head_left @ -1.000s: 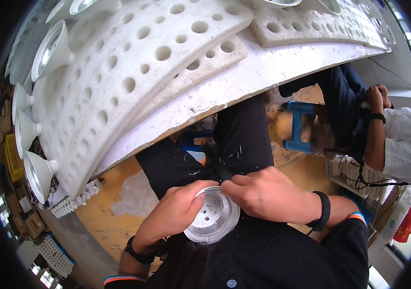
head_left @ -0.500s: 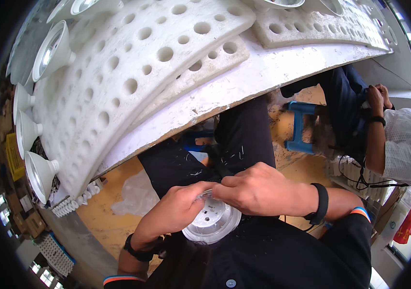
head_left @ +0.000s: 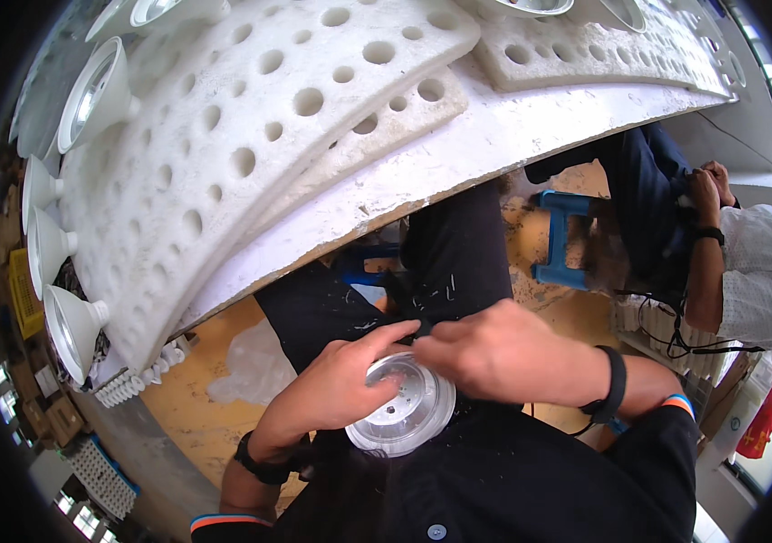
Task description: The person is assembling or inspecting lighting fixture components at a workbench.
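A round lamp (head_left: pixel 404 425), with a clear rim and a white disc inside, rests on my lap. My left hand (head_left: pixel 336 380) holds it at its left side; the thumb reaches over the disc and the index finger stretches past the far rim. At the lamp's far right edge is my right hand (head_left: pixel 503 353), its fingers curled into a pinch. Motion blurs the right fingertips, so whatever is in them cannot be made out.
White foam boards (head_left: pixel 250 100) full of round holes lie on the table (head_left: pixel 386 195) ahead. Several reflector lamps (head_left: pixel 73 326) stand along the board's left edge. A co-worker (head_left: pixel 748 262) sits at the right near a blue stool (head_left: pixel 558 240). A plastic bag (head_left: pixel 254 366) lies on the floor.
Both hands were pinched together over the lamp's far edge. They have parted slightly: my left index finger now extends, the right hand has shifted right, and more of the lamp's disc shows.
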{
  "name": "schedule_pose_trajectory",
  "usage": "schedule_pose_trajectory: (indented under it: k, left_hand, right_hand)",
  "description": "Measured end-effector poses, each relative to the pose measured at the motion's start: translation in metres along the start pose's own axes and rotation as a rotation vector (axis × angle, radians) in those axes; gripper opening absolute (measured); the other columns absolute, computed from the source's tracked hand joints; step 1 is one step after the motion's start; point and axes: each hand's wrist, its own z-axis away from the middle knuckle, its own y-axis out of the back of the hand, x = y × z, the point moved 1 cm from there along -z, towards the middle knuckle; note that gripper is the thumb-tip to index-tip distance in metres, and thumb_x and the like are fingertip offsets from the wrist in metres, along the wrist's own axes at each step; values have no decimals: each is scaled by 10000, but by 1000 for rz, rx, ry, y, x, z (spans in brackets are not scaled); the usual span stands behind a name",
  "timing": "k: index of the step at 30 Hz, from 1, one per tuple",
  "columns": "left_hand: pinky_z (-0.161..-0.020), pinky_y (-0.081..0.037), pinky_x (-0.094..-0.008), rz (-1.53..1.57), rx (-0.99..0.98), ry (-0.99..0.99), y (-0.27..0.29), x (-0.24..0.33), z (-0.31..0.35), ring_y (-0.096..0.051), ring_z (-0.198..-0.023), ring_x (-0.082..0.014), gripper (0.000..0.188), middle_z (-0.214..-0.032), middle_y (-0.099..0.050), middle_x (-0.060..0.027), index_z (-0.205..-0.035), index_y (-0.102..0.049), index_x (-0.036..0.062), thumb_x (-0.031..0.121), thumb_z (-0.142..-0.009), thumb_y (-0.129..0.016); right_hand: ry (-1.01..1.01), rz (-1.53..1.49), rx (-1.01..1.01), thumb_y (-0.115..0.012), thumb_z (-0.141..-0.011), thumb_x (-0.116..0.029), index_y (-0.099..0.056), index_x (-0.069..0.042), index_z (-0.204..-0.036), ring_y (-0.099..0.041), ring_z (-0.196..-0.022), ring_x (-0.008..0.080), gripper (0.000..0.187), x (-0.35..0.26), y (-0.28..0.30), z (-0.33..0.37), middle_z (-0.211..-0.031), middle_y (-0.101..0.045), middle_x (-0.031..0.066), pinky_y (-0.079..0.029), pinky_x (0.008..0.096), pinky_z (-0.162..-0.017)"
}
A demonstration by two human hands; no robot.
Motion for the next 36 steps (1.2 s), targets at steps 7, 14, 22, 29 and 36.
schedule_pose_trajectory:
  k: [7, 14, 22, 29, 36]
  left_hand:
    - [-925, -475, -355, 44, -58, 70, 6, 1, -2, -641, -1045, -336, 813, -1127, -664, -182, -1465, -288, 61, 117, -749, -668]
    - [-959, -451, -308, 276, -120, 133, 8, -2, -6, -597, -1075, -167, 773, -1178, -644, -140, -1452, -322, 14, 95, -782, -700]
    - [-940, -443, -299, 445, 44, 31, -6, -12, 18, -571, -1089, -165, 477, -1212, -604, -128, -1331, -484, -14, 108, -881, -585]
    - [-959, -434, -313, 320, 114, -5, -8, -8, 25, -581, -1108, -202, 453, -1218, -600, -163, -1340, -470, -8, 100, -901, -501]
    - [-958, -438, -324, 327, 125, -20, -11, -10, 28, -590, -1106, -212, 468, -1213, -604, -174, -1341, -467, -4, 84, -882, -502]
  right_hand:
    - [134, -212, 149, -642, -841, -183, -595, -48, -917, -629, -593, 268, 162, 9, -19, -6, -715, -605, 94, -481, 352, -493]
    - [-48, -608, 340, -664, -843, -129, -628, -34, -1025, -647, -703, 311, 208, 17, -53, 9, -849, -648, 128, -513, 371, -597]
    - [-154, -595, 423, -633, -877, -126, -625, -38, -1076, -646, -719, 313, 218, 13, -65, 19, -851, -647, 136, -521, 367, -613]
    - [-155, -304, 353, -656, -816, -77, -615, -92, -1206, -605, -585, 243, 392, 6, -40, 35, -706, -573, 68, -481, 343, -505]
    - [-160, -217, 361, -681, -783, -71, -643, -100, -1168, -599, -550, 224, 388, 1, -45, 36, -641, -542, 49, -470, 336, -478]
